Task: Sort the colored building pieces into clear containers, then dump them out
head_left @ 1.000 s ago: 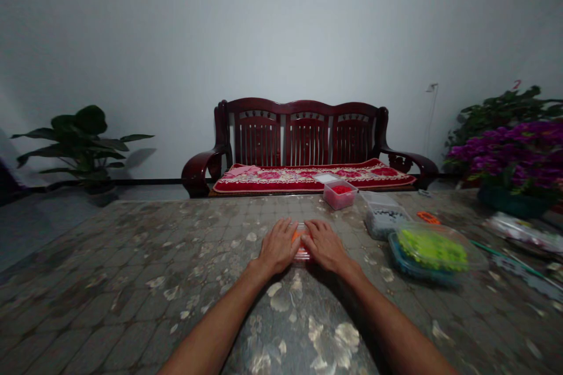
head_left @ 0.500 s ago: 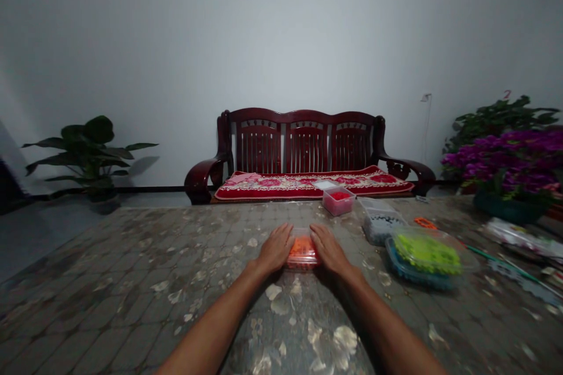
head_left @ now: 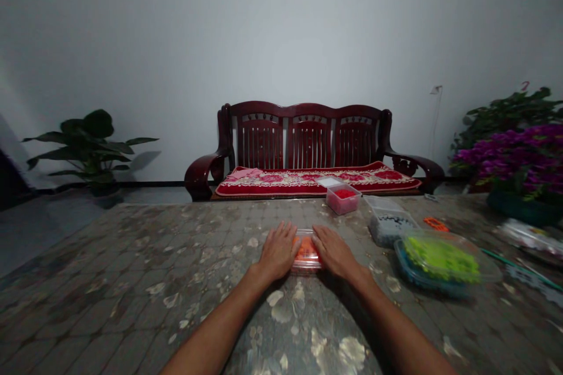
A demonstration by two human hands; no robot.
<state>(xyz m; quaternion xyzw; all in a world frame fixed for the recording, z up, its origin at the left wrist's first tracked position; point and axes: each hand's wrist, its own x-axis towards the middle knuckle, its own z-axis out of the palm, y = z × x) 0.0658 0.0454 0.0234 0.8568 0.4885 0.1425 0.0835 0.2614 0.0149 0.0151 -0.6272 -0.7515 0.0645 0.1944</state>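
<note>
A small clear box with orange contents [head_left: 307,252] sits on the patterned table [head_left: 176,269] in front of me. My left hand [head_left: 278,252] lies flat against its left side, fingers stretched forward. My right hand [head_left: 335,252] lies the same way against its right side and partly over the lid edge. Both hands touch the box, and neither curls its fingers round it. The middle of the lid shows between the hands.
Right of my hands stand a clear tub of red pieces [head_left: 343,199], a tub of dark pieces [head_left: 389,227] and a blue tray of green pieces under a clear lid [head_left: 440,258]. A small orange tool [head_left: 436,224] lies behind them. A wooden bench [head_left: 308,152] stands beyond the table.
My hands covered most of the box top a second ago. They have since slid apart to its sides, so more of the orange lid shows. The camera has shifted slightly.
</note>
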